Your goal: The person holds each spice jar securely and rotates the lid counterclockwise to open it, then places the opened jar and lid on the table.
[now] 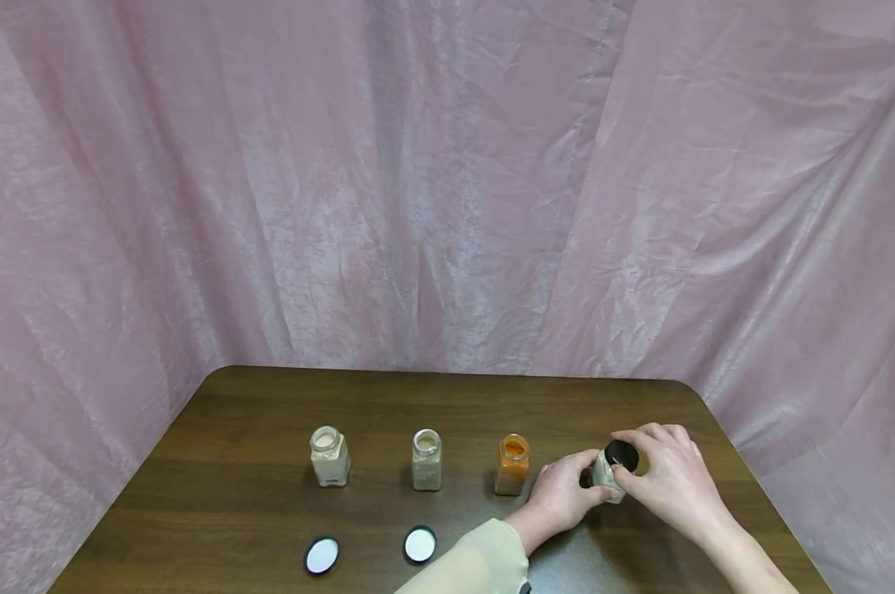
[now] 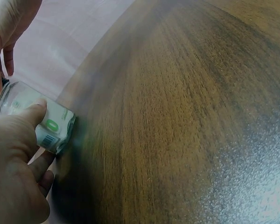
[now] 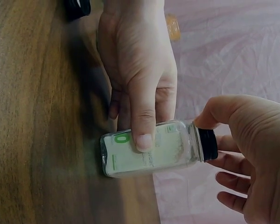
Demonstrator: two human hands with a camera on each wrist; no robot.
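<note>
At the right side of the table, my left hand (image 1: pixel 561 495) grips a square glass spice jar (image 3: pixel 171 151) by its body, thumb across the pale label. A pale powder fills much of the jar. Its black lid (image 1: pixel 622 456) sits at the mouth, pinched between the thumb and fingers of my right hand (image 1: pixel 673 477). In the left wrist view the jar leans, its base close to the table. Left of my left hand stands an uncapped jar of orange powder (image 1: pixel 512 466).
Two more uncapped jars stand farther left, one with cream powder (image 1: pixel 332 462) and one with greenish-beige powder (image 1: pixel 427 466). In front of them lie two black-rimmed lids, the left lid (image 1: pixel 321 555) and the right lid (image 1: pixel 420 544), white insides up. A pink curtain (image 1: pixel 447 190) hangs behind the table (image 1: pixel 269 404).
</note>
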